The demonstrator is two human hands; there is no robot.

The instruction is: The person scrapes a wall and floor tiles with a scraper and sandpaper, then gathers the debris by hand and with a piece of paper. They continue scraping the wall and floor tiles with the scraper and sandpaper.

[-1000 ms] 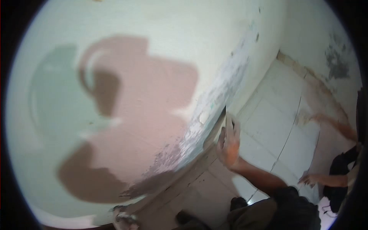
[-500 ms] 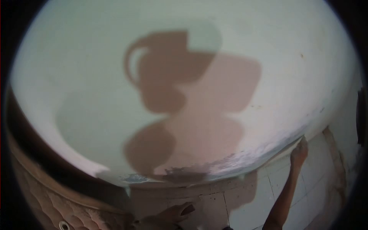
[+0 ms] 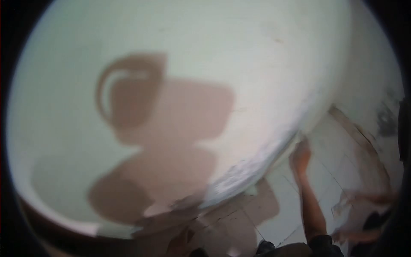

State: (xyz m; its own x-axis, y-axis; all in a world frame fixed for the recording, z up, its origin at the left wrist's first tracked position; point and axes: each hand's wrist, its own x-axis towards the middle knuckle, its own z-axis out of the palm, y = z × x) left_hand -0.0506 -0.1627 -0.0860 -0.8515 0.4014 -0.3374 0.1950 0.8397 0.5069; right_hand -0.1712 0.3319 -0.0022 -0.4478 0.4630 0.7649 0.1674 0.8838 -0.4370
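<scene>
My right hand (image 3: 301, 152) is at the foot of the pale wall (image 3: 274, 64), its fingers closed right at the lower edge. What it grips, if anything, cannot be made out. A dark sleeve (image 3: 322, 245) shows at the near end of that arm. Beside the hand, the lower wall carries a band of flaking, patchy paint (image 3: 239, 175). Low in the view, a blurred brown shape, apparently my left hand (image 3: 177, 244), lies close to the wall's base, its fingers smeared and partly in shadow.
White floor tiles (image 3: 278, 210) meet the wall. A large head-and-shoulder shadow (image 3: 167, 107) falls across it. Blurred limbs of another person (image 3: 368, 198) reach in from the right. A worn brown strip (image 3: 359, 132) runs along the right wall's base, near a dark stain (image 3: 387, 118).
The view has swung to the right, so the wall, shadow and right hand sit further left. The quilted brown surface has mostly left the view; another person's limbs have appeared at right.
</scene>
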